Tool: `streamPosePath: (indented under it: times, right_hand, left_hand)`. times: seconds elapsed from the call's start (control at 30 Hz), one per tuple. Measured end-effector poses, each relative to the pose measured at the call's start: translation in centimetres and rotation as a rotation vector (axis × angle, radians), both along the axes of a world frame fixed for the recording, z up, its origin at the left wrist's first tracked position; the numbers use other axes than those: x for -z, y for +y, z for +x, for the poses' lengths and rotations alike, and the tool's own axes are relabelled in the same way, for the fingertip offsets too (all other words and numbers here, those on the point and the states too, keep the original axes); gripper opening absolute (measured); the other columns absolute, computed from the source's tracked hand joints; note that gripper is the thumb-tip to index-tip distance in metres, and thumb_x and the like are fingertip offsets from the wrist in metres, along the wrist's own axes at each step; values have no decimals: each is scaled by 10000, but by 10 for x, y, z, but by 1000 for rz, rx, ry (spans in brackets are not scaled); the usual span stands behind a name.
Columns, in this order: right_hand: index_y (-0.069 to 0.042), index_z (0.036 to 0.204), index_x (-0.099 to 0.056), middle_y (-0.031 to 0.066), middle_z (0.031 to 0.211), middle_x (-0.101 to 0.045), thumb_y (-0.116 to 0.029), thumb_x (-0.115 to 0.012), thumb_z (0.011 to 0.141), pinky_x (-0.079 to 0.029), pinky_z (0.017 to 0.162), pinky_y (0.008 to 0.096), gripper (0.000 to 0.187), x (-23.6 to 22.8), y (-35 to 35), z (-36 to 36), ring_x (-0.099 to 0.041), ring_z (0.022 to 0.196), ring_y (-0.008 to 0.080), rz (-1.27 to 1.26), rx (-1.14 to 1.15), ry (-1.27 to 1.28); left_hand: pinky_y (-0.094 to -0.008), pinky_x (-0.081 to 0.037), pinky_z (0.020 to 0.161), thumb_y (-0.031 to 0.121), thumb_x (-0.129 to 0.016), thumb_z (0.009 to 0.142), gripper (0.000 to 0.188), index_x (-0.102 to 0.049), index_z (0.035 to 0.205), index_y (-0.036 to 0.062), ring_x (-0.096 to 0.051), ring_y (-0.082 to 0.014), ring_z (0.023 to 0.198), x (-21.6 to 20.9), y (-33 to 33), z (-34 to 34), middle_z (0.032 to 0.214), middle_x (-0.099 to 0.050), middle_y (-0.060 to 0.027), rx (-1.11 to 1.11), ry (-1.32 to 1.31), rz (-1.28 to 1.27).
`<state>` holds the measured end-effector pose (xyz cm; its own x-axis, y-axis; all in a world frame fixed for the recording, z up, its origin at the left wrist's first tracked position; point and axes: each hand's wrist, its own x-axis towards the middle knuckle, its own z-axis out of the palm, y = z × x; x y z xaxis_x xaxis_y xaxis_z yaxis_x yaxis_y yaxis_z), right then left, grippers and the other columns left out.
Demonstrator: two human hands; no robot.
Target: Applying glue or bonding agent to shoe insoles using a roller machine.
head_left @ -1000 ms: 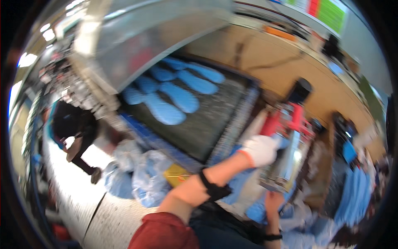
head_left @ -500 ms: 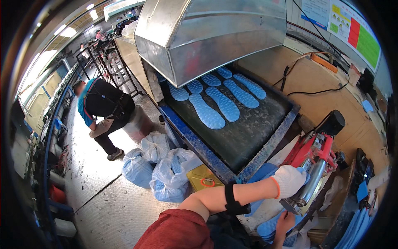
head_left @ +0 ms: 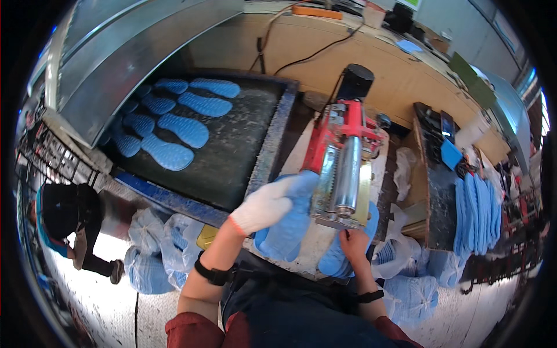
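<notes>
My left hand [head_left: 264, 207], in a white knit glove, is closed on a blue insole [head_left: 299, 200], smeared by motion, above a pile of blue insoles [head_left: 278, 246] left of the red roller machine [head_left: 316, 148]. The machine's shiny metal roller [head_left: 348, 174] stands just right of that insole. Below the roller's near end is my bare right hand [head_left: 355, 246], its fingers curled together. What they grip, if anything, is too small to make out. Another stack of blue insoles [head_left: 333, 261] lies beside this hand.
Rows of blue insoles [head_left: 184, 130] lie on a dark conveyor belt [head_left: 232, 151] under a metal hood [head_left: 133, 52]. Bagged insoles [head_left: 145, 269] sit on the floor at left, near a seated person [head_left: 67, 226]. More insoles [head_left: 476, 214] stand at right beside a dark bench [head_left: 444, 214].
The view has swung to the right. My gloved left hand has moved from the roller to the insoles on the machine's left. My right hand stays low by the roller's near end.
</notes>
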<state>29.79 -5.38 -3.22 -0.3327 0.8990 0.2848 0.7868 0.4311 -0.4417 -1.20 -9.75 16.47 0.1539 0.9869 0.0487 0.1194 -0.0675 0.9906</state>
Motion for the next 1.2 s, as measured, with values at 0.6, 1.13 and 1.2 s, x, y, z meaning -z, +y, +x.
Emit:
streamPosePath:
  times: [0.6, 1.13, 1.2]
  right_hand:
    - [-8, 1486, -316, 109, 1242, -540, -250, -568, 993, -475, 872, 318, 604, -156, -51, -36, -540, 1044, 164, -651, -770, 842]
    - [-143, 1372, -552, 198, 1393, -517, 142, -468, 837, -454, 1000, 390, 612, -159, -2, 26, -547, 1238, 379, 166, 57, 370]
    - [-168, 1345, -581, 210, 1382, -518, 148, -484, 829, -469, 983, 405, 612, -158, 6, 14, -548, 1218, 407, 234, 83, 257]
  left_hand:
    - [-454, -380, 1060, 133, -624, 781, 874, -207, 1536, -4, -506, -336, 1231, -31, -59, 52, 1366, -489, -186, -222, -474, 269]
    - [-325, -571, 762, -8, -446, 845, 602, -355, 1437, -76, -668, -229, 852, 0, -73, 32, 1026, -646, -177, -637, -287, 86]
    - [-325, -574, 767, -1, -450, 847, 599, -365, 1436, -67, -674, -231, 855, -1, -76, 31, 1029, -649, -175, -653, -270, 100]
